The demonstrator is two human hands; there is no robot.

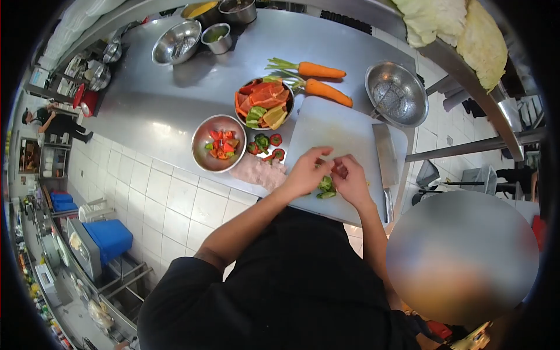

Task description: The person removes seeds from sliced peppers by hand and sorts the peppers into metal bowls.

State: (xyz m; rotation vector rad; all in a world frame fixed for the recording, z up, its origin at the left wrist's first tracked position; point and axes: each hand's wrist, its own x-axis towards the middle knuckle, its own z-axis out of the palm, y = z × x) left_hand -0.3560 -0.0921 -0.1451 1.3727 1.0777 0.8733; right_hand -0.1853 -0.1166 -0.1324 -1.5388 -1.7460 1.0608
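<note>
Both my hands are above the white cutting board [335, 125], close together near its front edge. My left hand [308, 170] has its fingers curved and thumb apart, with nothing visible in it. My right hand [350, 179] is closed, fingertips pressed together; what they hold, if anything, is hidden. Just below them, green bell pepper pieces [325, 186] lie on the board. A large knife [385, 154] rests along the board's right side, handle toward me. Pepper tops [262, 141] and a crumpled pinkish cloth [259, 170] lie left of the board.
A steel bowl of cut peppers [219, 166] and a fuller pepper bowl [265, 87] stand left. Carrots [324, 90] lie behind the board. A steel bowl with a strainer [396, 93] sits at the back right. A metal shelf post [478, 146] crosses the right; another person [55, 123] stands far left.
</note>
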